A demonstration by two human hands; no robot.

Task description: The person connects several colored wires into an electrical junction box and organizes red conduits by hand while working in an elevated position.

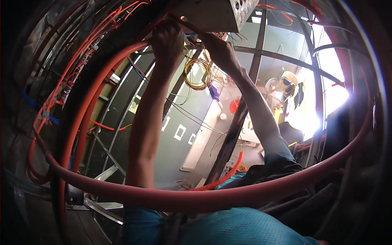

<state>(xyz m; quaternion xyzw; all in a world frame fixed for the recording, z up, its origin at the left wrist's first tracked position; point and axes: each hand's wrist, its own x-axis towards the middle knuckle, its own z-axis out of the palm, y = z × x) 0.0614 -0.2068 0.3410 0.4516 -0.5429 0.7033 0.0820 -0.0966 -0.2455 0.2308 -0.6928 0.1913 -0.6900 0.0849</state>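
- Work centres on a bundle of thin wires [192,34] emerging beneath a grey perforated metal box [216,14] at the top of the view; both hands meet there.
- Left hand [167,41]: raised overhead, fingers curled around wiring at the box's lower left edge; grip appears closed, though what exactly it pinches cannot be told.
- Right hand [218,49]: likewise raised, back of the hand toward the camera, fingers reaching into the wires; whether they clasp anything cannot be told.
- Both forearms extend steeply upward from the lower edge, apparently because the box sits above head height.
- A coil of yellow wire [197,73] hangs just below the hands, likely kept there within reach.
- Thick red hoses [196,200] loop around the person; thinner red cables [81,53] run along the left framework.
- Dark metal struts [241,106] cross behind the arms.
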